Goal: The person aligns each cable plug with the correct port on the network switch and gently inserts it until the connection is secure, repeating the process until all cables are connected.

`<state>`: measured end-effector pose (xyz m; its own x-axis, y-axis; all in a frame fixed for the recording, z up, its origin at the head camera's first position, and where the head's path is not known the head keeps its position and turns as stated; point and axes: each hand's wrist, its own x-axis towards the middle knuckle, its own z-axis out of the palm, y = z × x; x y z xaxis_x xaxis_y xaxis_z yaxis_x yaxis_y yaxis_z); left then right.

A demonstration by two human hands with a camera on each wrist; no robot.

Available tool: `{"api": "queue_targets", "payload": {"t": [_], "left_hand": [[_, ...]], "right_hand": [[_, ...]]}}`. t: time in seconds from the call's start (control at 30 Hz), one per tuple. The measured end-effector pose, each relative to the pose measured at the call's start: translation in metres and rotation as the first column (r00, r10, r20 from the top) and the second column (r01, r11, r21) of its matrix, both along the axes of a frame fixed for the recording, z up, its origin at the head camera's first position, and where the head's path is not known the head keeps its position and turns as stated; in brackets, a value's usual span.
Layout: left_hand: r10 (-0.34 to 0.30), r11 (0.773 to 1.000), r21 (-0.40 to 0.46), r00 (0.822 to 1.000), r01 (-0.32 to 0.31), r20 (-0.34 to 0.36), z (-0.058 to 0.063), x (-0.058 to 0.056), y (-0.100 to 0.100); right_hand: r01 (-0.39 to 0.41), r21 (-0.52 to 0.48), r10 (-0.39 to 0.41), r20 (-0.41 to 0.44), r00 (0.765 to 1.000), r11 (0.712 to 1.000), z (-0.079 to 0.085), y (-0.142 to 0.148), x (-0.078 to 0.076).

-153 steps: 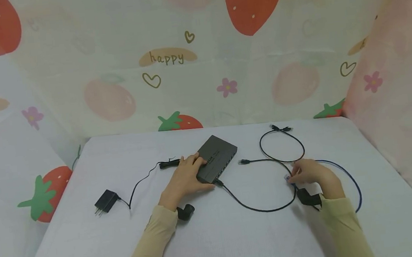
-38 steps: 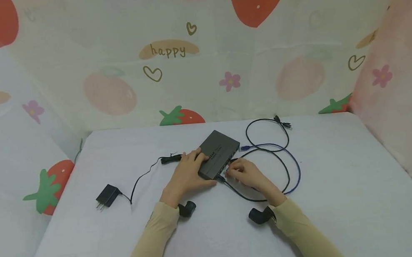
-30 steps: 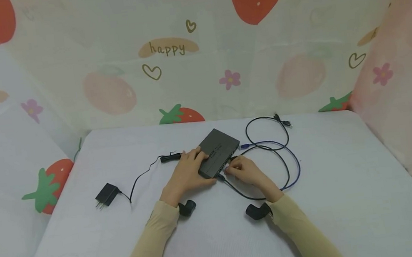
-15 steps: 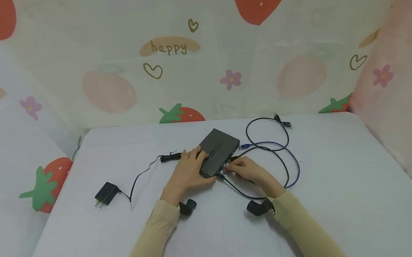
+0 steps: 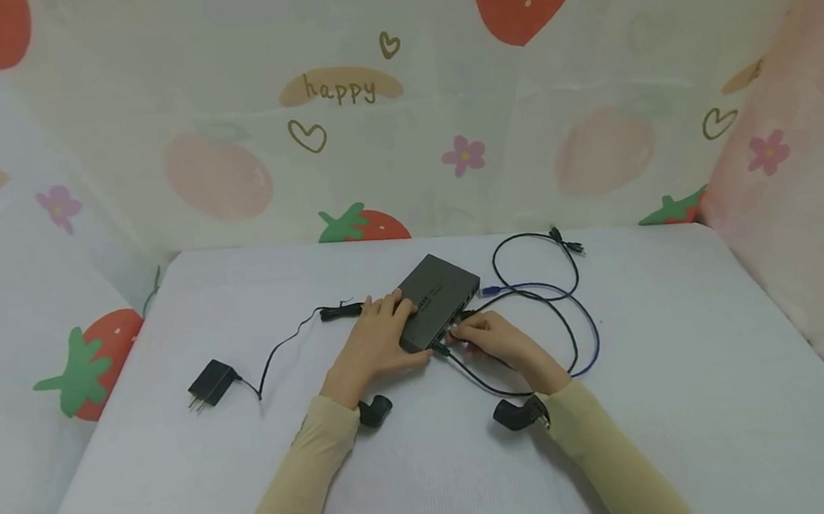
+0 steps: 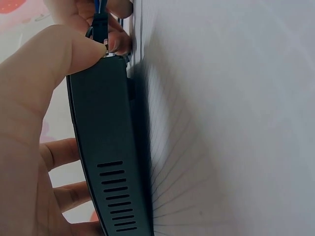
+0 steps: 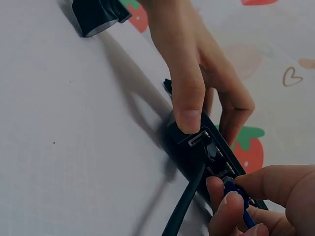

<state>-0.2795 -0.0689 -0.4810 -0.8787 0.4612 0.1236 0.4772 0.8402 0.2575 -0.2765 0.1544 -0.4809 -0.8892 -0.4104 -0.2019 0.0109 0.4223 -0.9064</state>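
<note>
A: Where does the black box sit?

B: On the white table, around the middle and toward the far edge, lying flat.

A: Which way does it point?

B: Diagonally. Its long axis runs from near left to far right, and the long side with the ports faces right and near. One short end is turned toward the near left.

A: What does it look like?

B: Flat, dark and matte, with pale lettering on top, too small to read. The near short end has a row of narrow vent slots. A black cable enters the port side close to the near corner and curves off to the right.

A: And the hands?

B: The left hand holds the box in a wide grip, its fingers over the top and its thumb on the near corner of the port side. The right hand has a narrow pinch on a blue plug against the ports; I cannot tell how far in it sits.

A: Where does the blue cable go?

B: It arcs out to the right and back; its other end lies just beside the box's right corner.
</note>
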Motion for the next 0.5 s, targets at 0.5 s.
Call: {"api": "queue_targets", "payload": {"t": [0.5], "left_hand": [[0.005,1.000,0.000,1.000,-0.005,0.003,-0.0018,-0.0018,-0.0004]], "right_hand": [[-0.025,-0.027,0.026,0.041,0.999,0.999,0.0003,0.0028,-0.0003]]}}
